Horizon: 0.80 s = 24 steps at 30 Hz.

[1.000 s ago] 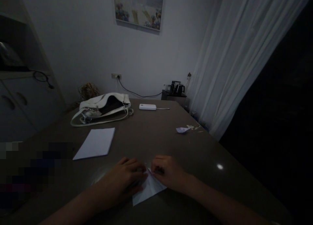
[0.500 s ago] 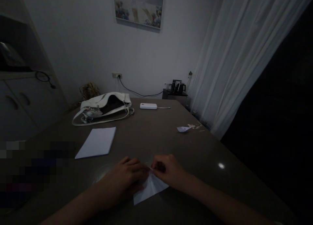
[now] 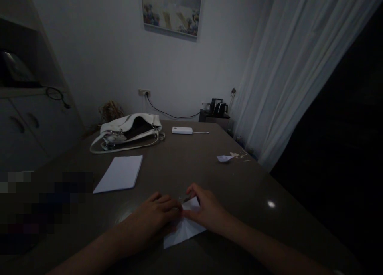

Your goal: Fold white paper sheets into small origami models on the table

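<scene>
The left grip (image 3: 155,214) lies flat and open, pressing down on a white folded paper (image 3: 182,233) on the dark table (image 3: 179,167). The right grip (image 3: 206,213) is just beside it, and their fingertips almost touch. It pinches a flap of the same paper between thumb and fingers (the room is dark, so this is hard to see). The rest of the paper sticks out under both grips, toward the person. Beyond the left grip lies a stack of white sheets (image 3: 119,173), and farther off a white handbag (image 3: 128,131). Beyond the right grip sits a small paper bit (image 3: 224,158).
</scene>
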Each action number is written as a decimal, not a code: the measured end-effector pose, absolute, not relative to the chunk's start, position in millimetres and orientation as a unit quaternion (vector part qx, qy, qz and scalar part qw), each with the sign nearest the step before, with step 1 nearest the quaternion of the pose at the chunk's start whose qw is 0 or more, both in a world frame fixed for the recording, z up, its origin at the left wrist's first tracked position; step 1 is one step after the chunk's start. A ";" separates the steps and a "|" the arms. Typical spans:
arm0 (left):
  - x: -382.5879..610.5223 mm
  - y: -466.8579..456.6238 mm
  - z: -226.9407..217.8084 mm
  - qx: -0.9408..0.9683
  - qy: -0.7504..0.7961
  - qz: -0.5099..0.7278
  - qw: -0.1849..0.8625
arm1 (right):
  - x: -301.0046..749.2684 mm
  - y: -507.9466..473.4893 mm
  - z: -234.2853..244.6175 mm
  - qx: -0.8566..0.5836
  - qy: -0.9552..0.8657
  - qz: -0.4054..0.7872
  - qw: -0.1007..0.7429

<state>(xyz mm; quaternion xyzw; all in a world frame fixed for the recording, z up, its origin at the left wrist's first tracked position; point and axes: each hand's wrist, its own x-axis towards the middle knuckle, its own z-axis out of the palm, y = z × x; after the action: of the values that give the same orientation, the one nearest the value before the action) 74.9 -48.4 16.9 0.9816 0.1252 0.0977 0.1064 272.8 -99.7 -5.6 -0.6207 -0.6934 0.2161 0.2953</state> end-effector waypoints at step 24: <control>76.5 -49.0 7.8 0.983 0.149 0.074 0.078 | 280.0 -102.5 6.9 -0.462 -0.852 0.139 0.203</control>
<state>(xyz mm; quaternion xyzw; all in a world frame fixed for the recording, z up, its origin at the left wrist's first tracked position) 76.5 -49.0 7.8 0.9830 0.1494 0.0735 0.0779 280.0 -102.5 6.9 -0.4622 -0.8521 0.1385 0.2027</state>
